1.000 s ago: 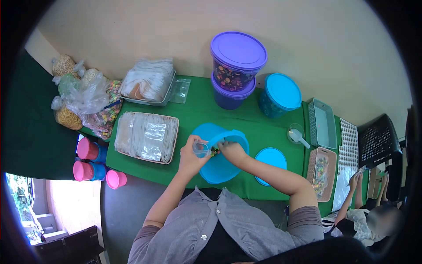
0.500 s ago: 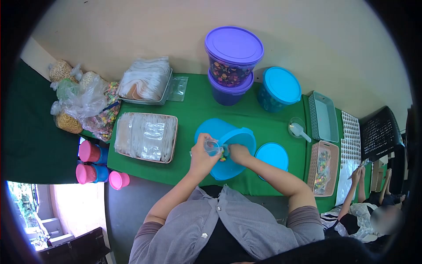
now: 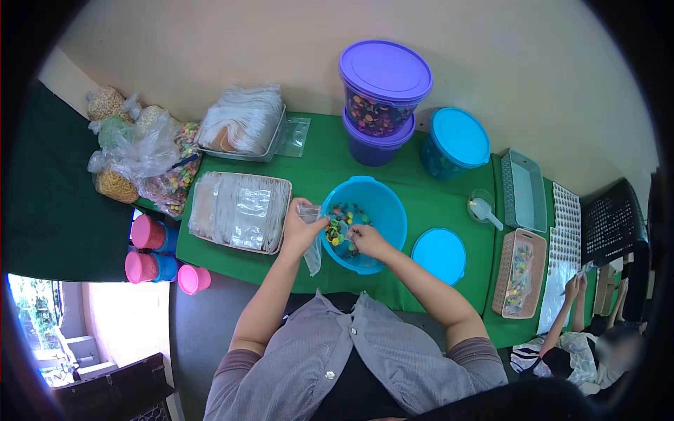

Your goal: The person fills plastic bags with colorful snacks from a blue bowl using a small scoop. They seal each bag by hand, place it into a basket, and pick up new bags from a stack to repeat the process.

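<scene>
A blue bowl [image 3: 382, 203] holding colourful candies [image 3: 338, 226] sits flat on the green tablecloth [image 3: 316, 165] in front of me. My left hand [image 3: 300, 231] grips a small clear plastic bag [image 3: 313, 254] at the bowl's left rim, and the bag hangs down outside the bowl. My right hand [image 3: 365, 240] is inside the bowl at its near side, fingers curled on candies next to the bag's mouth.
Left of the bowl lies a tray of clear bags [image 3: 239, 209], with another tray [image 3: 242, 123] behind it. Stacked purple tubs [image 3: 385, 81] and a blue lidded tub [image 3: 455, 144] stand at the back. A loose blue lid [image 3: 439, 254], a scoop [image 3: 483, 208], baskets [image 3: 516, 270] and another person [image 3: 572, 337] are at the right.
The blue bowl was tipped toward me and now sits flat. My left hand has moved left to the rim with the clear bag hanging from it. My right hand stays in the bowl.
</scene>
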{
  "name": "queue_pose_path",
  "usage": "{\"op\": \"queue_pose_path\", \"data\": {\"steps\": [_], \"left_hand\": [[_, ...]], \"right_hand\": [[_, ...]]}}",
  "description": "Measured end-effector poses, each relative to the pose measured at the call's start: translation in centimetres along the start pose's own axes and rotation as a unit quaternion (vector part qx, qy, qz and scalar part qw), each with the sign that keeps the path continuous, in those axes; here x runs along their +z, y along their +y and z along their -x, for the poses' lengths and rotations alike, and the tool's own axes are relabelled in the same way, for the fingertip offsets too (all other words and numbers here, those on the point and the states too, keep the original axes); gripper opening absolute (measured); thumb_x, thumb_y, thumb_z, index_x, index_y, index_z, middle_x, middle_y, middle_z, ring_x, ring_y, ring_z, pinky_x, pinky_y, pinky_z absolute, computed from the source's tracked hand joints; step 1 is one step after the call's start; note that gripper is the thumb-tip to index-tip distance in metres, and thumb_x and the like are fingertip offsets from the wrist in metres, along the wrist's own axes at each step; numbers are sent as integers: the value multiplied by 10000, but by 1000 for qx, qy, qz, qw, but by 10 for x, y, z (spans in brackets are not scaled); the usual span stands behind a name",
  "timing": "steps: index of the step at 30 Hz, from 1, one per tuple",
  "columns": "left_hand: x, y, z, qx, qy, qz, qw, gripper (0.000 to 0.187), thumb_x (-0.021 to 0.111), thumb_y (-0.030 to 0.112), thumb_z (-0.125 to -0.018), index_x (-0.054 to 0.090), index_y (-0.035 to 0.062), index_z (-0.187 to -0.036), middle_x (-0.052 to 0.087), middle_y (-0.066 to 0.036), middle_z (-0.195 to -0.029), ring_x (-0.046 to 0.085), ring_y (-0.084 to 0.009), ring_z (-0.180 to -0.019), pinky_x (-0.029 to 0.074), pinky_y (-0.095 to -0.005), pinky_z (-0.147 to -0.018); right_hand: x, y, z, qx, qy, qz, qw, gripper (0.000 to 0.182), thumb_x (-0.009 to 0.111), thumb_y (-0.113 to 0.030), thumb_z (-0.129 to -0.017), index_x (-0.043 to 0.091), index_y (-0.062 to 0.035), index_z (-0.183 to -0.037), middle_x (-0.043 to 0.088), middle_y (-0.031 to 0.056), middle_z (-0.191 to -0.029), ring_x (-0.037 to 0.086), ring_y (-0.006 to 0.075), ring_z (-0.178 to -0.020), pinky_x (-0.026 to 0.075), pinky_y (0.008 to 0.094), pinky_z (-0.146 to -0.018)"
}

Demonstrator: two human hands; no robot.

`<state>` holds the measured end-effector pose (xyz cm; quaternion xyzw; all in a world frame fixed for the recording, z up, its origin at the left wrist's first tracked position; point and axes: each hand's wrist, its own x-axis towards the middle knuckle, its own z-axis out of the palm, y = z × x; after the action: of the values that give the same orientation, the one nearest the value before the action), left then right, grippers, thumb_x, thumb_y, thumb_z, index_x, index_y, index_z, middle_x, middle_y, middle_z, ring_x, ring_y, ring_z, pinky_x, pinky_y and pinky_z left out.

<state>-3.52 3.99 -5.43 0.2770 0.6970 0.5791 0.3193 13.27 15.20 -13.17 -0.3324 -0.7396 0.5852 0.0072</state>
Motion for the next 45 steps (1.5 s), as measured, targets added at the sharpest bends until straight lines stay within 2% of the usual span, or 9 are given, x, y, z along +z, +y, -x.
{"op": "queue_pose_path", "data": {"steps": [10,13,16,18,23,30,36,41,45], "left_hand": [[-9,-20,0,-44,-4,-13,999,458,818,140,-729,501,47,-1046,591,-91,-983,602,-188,-937,490,-326,-807],[-13,-15,1,45,31,-71,996,462,807,153,-756,516,41,-1097,597,-97,-1044,577,-196,-1014,469,-332,-871],[-14,33,12,113,107,-110,982,446,774,147,-799,515,43,-1147,593,-106,-1116,569,-202,-1036,454,-335,-913],[-13,58,14,201,123,26,972,400,732,132,-841,512,38,-1162,581,-122,-1174,562,-209,-1063,454,-343,-929],[3,85,15,267,60,187,943,376,696,96,-865,508,11,-1180,628,-120,-1118,598,-199,-1056,464,-337,-939],[49,43,0,168,-125,-60,976,538,789,162,-766,516,69,-1221,641,-102,-1064,629,-218,-1011,480,-338,-912],[64,27,9,240,-165,-187,938,669,829,180,-678,491,78,-1246,587,-126,-1118,581,-295,-1069,464,-391,-929],[65,19,5,301,-172,-238,907,698,830,149,-616,483,67,-1215,551,-133,-1141,531,-337,-1098,436,-429,-931],[71,13,8,303,-182,-259,899,755,865,152,-541,477,45,-1180,542,-134,-1102,523,-351,-1057,417,-437,-926]], "right_hand": [[-45,-39,29,-27,39,76,996,261,529,-221,-962,628,20,-988,613,102,-710,640,191,-646,488,349,-594],[-65,-54,44,5,42,26,999,314,538,-264,-942,668,16,-999,654,200,-803,637,319,-724,480,428,-688],[-88,-76,64,-7,54,75,996,334,558,-285,-944,667,31,-938,612,137,-681,553,218,-593,435,382,-585],[-98,-79,72,0,76,57,995,335,579,-281,-939,659,41,-885,558,90,-612,472,144,-570,385,335,-543],[-123,-95,95,-18,122,45,991,321,584,-255,-942,649,48,-861,531,77,-600,441,109,-571,363,315,-529],[-153,-122,121,-55,189,57,979,311,620,-242,-931,648,57,-853,491,37,-590,391,75,-576,327,288,-510],[-147,-119,115,-57,149,124,979,323,627,-271,-915,690,39,-851,552,101,-595,457,138,-557,382,328,-534],[-135,-120,107,-51,137,258,955,316,659,-327,-879,730,-19,-866,636,157,-652,603,312,-595,469,410,-586],[-132,-131,101,-50,127,332,933,281,674,-317,-852,738,-44,-836,651,155,-669,634,347,-643,496,438,-607]]}}
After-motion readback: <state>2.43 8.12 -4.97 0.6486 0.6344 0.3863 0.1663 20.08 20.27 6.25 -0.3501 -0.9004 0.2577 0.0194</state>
